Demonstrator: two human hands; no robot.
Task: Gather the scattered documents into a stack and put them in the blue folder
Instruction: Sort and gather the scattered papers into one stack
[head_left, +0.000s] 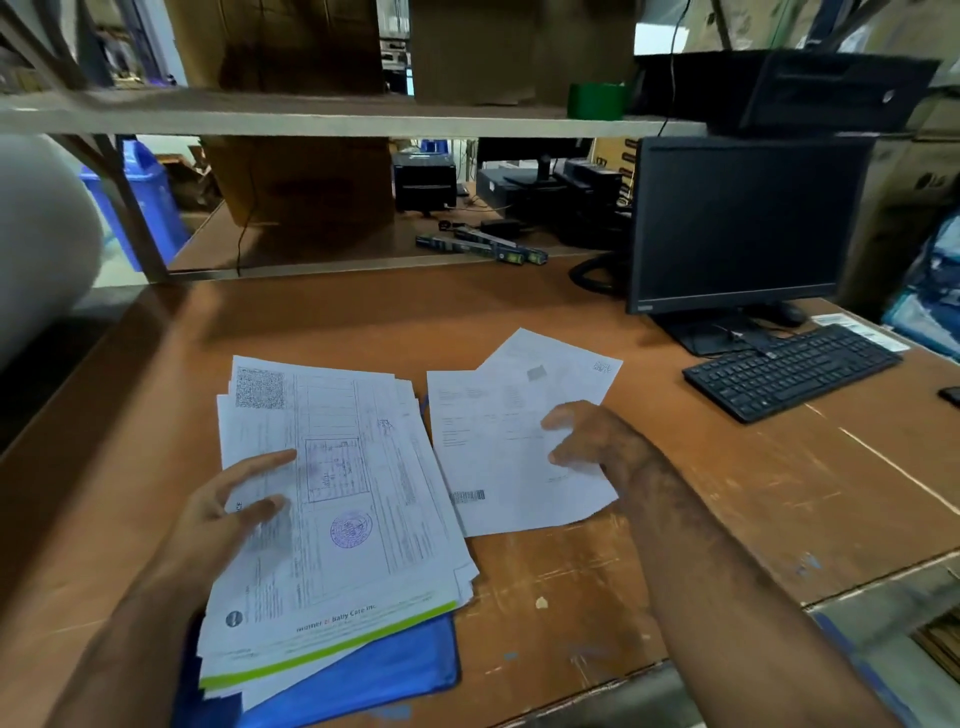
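Papers lie in two groups on the brown bench (519, 306), both near its front edge. My left hand (228, 512) rests on the bigger stack of documents (363, 499); its fingers are almost straight and spread over the top sheet, pressing it down, so this grip is open and closes around nothing. The top sheet carries a printed form, a square code in its far left corner and a round purple stamp. The stack is fanned a little, and a sheet with a green stripe shows at its near end.

Under the stack, at the front edge of the bench, lies the blue folder (384, 670). The stack covers most of it; only its near right corner is visible.

My right hand (592, 441) lies on the two loose sheets (498, 467) just to the right of the stack. Its fingers are bent over the upper sheet, but I cannot tell whether they pinch the paper or only press on it. These sheets overlap each other and lie apart from the stack by a narrow gap.

At the far right of the bench stand a dark monitor (743, 223) and a black keyboard (789, 369).
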